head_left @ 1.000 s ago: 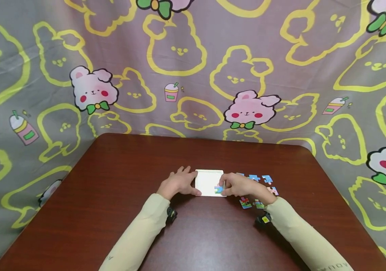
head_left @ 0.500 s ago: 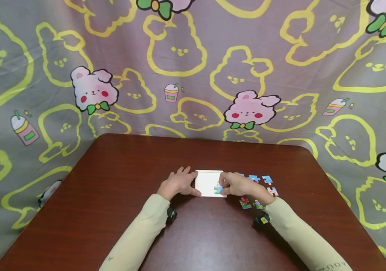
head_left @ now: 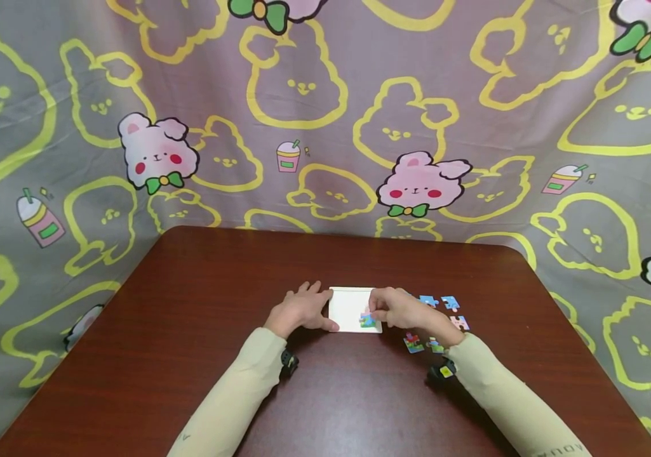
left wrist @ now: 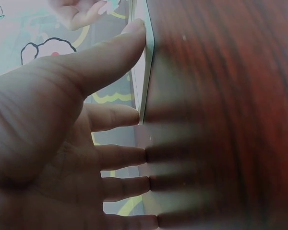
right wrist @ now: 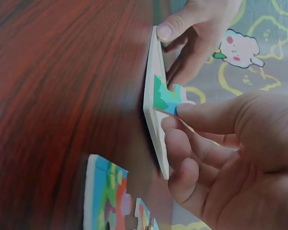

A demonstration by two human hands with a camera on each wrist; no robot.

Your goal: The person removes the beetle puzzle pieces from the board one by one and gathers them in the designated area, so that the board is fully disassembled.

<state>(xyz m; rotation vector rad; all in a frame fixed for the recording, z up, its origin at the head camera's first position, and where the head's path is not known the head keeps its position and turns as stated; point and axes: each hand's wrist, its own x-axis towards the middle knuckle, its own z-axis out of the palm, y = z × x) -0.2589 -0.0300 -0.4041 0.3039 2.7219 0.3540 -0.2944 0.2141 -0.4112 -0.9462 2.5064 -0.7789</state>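
Observation:
A flat white puzzle tray (head_left: 345, 304) lies on the table between the two hands. My left hand (head_left: 301, 308) rests at its left side with the fingers spread. In the left wrist view, the thumb (left wrist: 127, 40) lies on the tray's rim and the index fingertip touches its corner. Over the tray's front right corner, my right hand (head_left: 402, 310) pinches a jigsaw puzzle piece (right wrist: 165, 98) between thumb and index finger. That piece is green and blue and stands tilted, its lower edge at the tray. The fingers partly cover it.
Several loose jigsaw pieces lie right of the tray, among them a blue one (head_left: 449, 303), a pink one (head_left: 459, 322) and a red-green one (head_left: 413, 343). The right forearm passes close over them. A patterned curtain (head_left: 325, 127) hangs behind the brown table (head_left: 245, 266).
My right hand has shifted slightly left, its fingertips a little higher, and the pinched piece has moved slightly left within the tray's corner area. The left hand has stayed put.

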